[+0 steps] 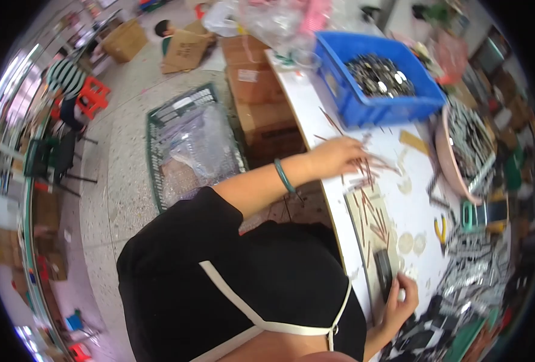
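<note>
My left hand (338,158), with a green bangle on the wrist, reaches over the white table. Its fingers are bent together at several thin brown sticks (370,172), slightly blurred at the tips. More brown sticks (376,224) lie scattered on a flat pale board (358,218) along the near table edge. On the lower part of this board stands a dark, narrow block (384,273). Right beside it is my right hand (401,301), thumb and fingers curled toward each other around something small and whitish that I cannot make out.
A blue bin (346,105) of metal parts stands at the table's far end. Right of it are a pink basin (448,154) of metal strips, yellow-handled pliers (440,231) and heaped metal pieces (475,265). A green crate (154,145) with plastic wrap sits on the floor. Two people are farther off.
</note>
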`<control>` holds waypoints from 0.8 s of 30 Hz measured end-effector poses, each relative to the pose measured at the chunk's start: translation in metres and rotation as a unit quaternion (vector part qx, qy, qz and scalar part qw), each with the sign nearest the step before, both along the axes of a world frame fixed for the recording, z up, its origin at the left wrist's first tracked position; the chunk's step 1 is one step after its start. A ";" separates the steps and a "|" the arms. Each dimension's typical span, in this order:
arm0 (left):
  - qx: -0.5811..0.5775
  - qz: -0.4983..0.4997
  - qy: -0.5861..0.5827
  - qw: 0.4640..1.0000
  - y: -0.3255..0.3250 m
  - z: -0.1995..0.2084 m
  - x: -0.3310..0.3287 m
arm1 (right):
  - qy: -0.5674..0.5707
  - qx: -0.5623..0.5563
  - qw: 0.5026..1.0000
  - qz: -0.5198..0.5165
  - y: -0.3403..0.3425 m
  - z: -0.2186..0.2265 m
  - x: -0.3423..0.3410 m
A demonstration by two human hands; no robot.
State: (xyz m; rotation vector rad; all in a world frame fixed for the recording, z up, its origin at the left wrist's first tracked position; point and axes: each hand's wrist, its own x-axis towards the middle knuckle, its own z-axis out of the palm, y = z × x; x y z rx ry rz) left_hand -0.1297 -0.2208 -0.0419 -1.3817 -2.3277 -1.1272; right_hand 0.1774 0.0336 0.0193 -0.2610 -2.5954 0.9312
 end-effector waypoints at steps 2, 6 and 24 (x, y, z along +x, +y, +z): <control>-0.009 0.001 -0.011 1.000 0.002 -0.004 -0.006 | 0.010 -0.020 1.000 -0.004 0.000 -0.004 -0.003; -0.023 0.015 -0.020 0.999 0.023 0.016 -0.024 | 0.027 -0.017 0.999 -0.016 -0.002 -0.001 -0.008; 0.009 0.166 0.006 0.986 -0.029 0.016 -0.032 | 0.022 -0.005 1.000 0.009 -0.002 0.010 -0.004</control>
